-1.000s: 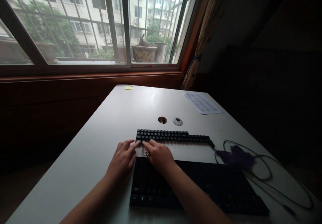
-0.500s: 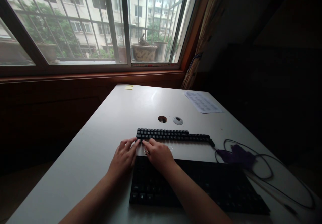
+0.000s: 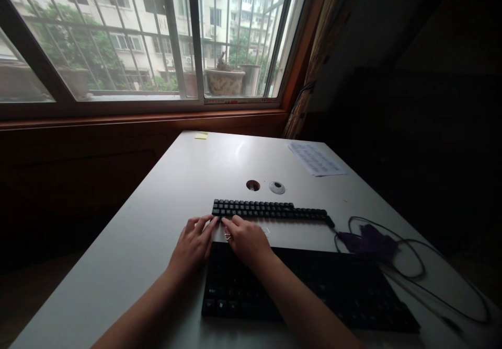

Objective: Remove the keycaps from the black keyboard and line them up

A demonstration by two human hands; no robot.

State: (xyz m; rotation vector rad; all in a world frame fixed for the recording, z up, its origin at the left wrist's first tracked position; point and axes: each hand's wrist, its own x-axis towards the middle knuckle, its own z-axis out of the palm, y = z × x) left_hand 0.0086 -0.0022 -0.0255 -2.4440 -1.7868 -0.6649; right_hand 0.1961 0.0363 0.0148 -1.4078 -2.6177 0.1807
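A narrow black row of keys (image 3: 274, 210) lies across the white desk (image 3: 157, 223). In front of it sits a large black keyboard (image 3: 314, 286). My left hand (image 3: 192, 247) rests on the desk with its fingers stretched out, and the fingertips touch the left end of the narrow row. My right hand (image 3: 245, 239) lies over the big keyboard's far edge with its fingers curled. It pinches a small wire tool (image 3: 227, 236) just short of the row's left end.
A purple cloth (image 3: 371, 242) and looped black cable (image 3: 415, 270) lie at the right. A cable hole (image 3: 253, 185) and its grey cap (image 3: 277, 187) sit behind the keys. A printed sheet (image 3: 316, 159) and yellow note (image 3: 201, 136) lie at the desk's far end, near the window.
My right hand has crept slightly forward toward the narrow row. The left hand stays at the row's left end.
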